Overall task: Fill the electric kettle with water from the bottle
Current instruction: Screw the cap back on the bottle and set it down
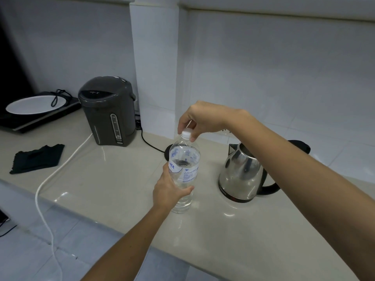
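Note:
A clear plastic water bottle (185,159) with a blue and white label stands upright on the beige counter (121,189). My left hand (168,189) wraps around its lower half. My right hand (200,118) pinches the white cap (187,132) on top with fingers and thumb. To the right stands a steel electric kettle (241,175) with a black handle; its lid is open and my right forearm crosses over it. Behind the bottle lies a round black kettle base (168,152), mostly hidden.
A dark grey hot water dispenser (107,112) stands at the back left, with a black cord and a white cable (60,169) running off the counter edge. A black cloth (37,159) lies left. A white plate (32,105) rests on a black cooktop.

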A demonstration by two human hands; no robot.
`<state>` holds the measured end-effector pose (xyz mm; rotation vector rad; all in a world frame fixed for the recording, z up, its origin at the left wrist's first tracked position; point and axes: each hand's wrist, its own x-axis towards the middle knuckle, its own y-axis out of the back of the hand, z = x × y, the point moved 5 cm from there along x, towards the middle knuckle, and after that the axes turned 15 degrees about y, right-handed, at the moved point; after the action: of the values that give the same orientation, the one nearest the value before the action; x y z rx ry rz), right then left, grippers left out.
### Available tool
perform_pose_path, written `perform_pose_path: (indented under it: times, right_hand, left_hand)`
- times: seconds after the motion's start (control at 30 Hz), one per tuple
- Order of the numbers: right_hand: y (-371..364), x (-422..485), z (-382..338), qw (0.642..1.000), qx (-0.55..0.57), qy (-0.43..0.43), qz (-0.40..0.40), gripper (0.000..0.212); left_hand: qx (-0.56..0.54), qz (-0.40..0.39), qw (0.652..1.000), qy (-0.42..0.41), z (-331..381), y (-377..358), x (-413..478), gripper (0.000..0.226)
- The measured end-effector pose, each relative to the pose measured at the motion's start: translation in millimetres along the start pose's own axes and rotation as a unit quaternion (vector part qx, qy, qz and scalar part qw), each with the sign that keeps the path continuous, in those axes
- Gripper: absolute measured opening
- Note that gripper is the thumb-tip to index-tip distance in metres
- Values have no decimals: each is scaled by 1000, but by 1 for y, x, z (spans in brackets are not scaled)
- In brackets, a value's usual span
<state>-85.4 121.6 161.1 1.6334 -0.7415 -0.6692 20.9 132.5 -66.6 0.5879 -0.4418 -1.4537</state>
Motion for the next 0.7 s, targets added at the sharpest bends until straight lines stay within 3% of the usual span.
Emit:
perform_pose_path:
  times: [0.2, 0.4, 0.53, 0.7]
  right_hand:
    - [-2, -3, 10, 996, 87, -6, -16, 38]
    - [7, 8, -1, 992, -56, -13, -111, 41]
    - [9, 12, -2, 994, -83, 1, -73, 35]
    - [12, 5, -3, 997, -37, 4, -67, 35]
  left_hand:
    - [0, -5, 1000, 2, 0, 0, 0, 104]
    - [-10, -10, 1000, 2, 0, 1, 3, 101]
    - [-13, -9, 1000, 1, -1, 1, 3, 101]
    - [-15, -10, 1000, 0, 0, 0, 3, 100]
